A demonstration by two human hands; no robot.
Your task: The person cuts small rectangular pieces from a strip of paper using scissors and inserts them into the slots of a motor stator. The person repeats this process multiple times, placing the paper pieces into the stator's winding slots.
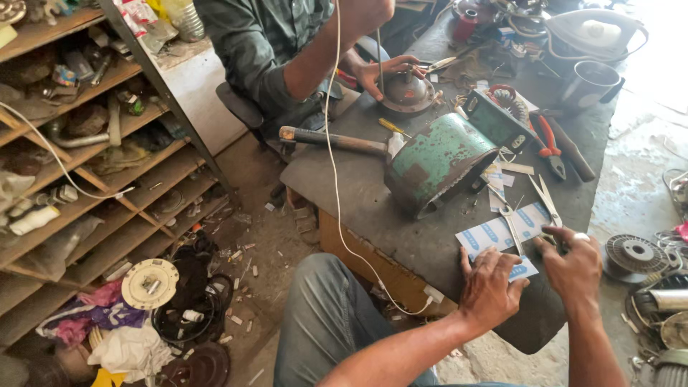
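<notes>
At the near edge of a dark workbench [373,208], seen from my head camera, my two hands work on a white sheet of insulating paper with blue print [494,236]. My left hand [491,287], at about six o'clock, lies flat with fingers spread, pinning the sheet's near corner to the bench. My right hand [573,269], at about five o'clock, is closed around the handles of a pair of scissors [548,204], whose blades point away toward twelve o'clock, over the sheet's far edge. Judging by this, I am partway through cutting a strip; the next cut calls for a steady hold and blades kept along the line.

Beyond the paper, near the centre, a green, rusted motor housing [441,161] lies on its side, a wooden-handled hammer [333,140] just beside it at nine o'clock. Red-handled pliers [548,140] rest at two o'clock. At twelve o'clock another person's hand [383,72] steadies a round metal part [407,93]. A white cable [331,143] hangs across the bench.
</notes>
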